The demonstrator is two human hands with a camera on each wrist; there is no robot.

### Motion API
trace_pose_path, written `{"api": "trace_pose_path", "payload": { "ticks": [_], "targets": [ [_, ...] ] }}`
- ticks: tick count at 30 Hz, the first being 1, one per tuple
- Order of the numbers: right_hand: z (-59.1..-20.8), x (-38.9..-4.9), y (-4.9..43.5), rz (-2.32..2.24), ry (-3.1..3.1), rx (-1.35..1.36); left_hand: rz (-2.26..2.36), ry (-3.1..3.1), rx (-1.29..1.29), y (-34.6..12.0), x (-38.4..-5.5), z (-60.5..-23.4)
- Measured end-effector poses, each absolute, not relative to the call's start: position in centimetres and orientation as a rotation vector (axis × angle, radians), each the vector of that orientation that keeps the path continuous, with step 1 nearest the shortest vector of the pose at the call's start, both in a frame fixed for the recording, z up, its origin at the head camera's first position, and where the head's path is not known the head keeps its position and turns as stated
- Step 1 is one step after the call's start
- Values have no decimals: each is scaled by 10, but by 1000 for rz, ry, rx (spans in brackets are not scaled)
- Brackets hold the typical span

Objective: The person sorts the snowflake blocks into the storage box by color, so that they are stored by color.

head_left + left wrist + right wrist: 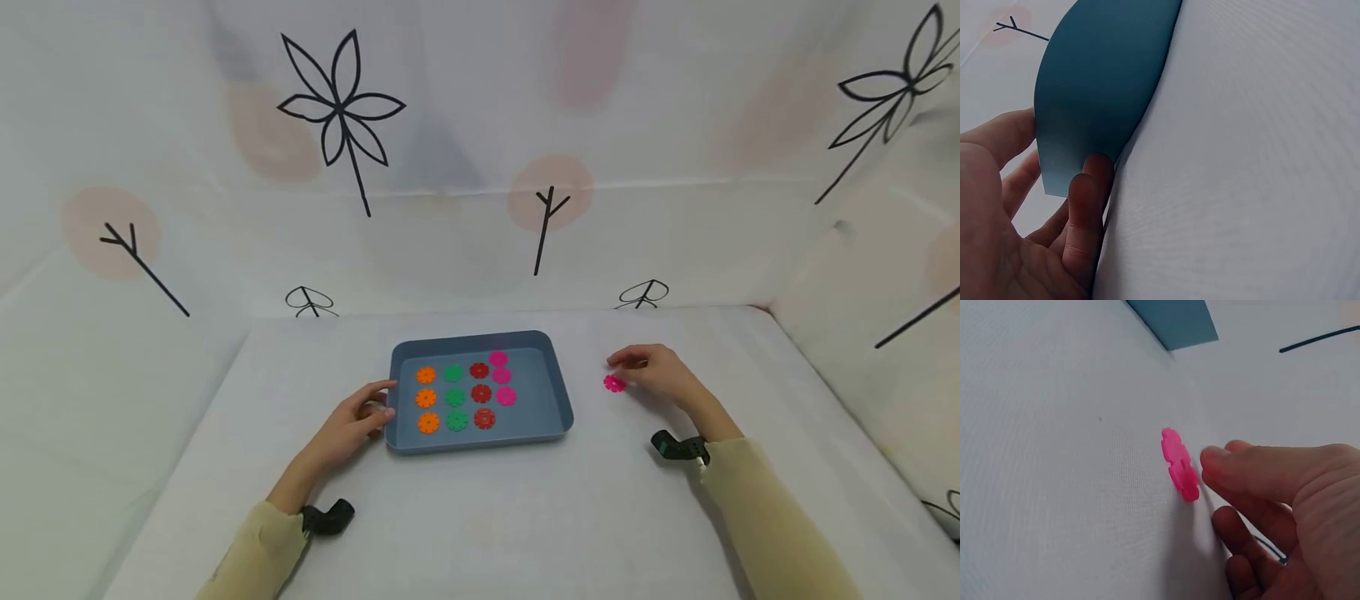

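A blue-grey tray (555, 392) holds rows of small notched discs: orange discs (426, 398), green discs (455, 397), red discs (482, 393) and pink discs (502, 376). My left hand (351, 427) grips the tray's left side. In the left wrist view, one digit meets the rim while other fingers (1085, 212) bear against the outer wall near the table. Right of the tray, my right hand (660, 375) is over a single pink disc (614, 383). The right wrist view has that disc (1180, 465) just beside the fingertips, with a narrow gap from the nearest one.
A white cloth (480, 525) covers the table under the tray. Behind it rises a pale curtain (465, 242) with leaf and twig drawings. Each wrist wears a black camera mount, one left mount (328, 517) and one right mount (677, 446).
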State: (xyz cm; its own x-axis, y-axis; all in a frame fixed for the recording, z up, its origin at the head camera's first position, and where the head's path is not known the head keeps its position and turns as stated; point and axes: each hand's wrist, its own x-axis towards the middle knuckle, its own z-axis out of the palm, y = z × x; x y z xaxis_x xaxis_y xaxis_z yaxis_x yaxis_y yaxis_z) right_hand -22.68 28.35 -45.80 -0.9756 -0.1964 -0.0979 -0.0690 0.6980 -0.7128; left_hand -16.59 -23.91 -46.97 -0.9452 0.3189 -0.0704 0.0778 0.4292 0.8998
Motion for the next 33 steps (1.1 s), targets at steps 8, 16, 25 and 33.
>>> {"api": "trace_pose_path", "payload": {
  "ticks": [8, 16, 25, 33],
  "targets": [
    [-463, -225, 288, -1199, 2659, -302, 1534, 2445, 306, -238, -168, -474],
    [-467, -224, 291, -1205, 2643, -298, 1540, 2441, 320, -237, -166, -471],
    [-469, -227, 284, -1189, 2652, -317, 1542, 2448, 324, -242, -166, -471],
    [-468, -226, 287, -1177, 2658, -337, 1570, 2421, 346, -239, -168, -467]
  ]
}}
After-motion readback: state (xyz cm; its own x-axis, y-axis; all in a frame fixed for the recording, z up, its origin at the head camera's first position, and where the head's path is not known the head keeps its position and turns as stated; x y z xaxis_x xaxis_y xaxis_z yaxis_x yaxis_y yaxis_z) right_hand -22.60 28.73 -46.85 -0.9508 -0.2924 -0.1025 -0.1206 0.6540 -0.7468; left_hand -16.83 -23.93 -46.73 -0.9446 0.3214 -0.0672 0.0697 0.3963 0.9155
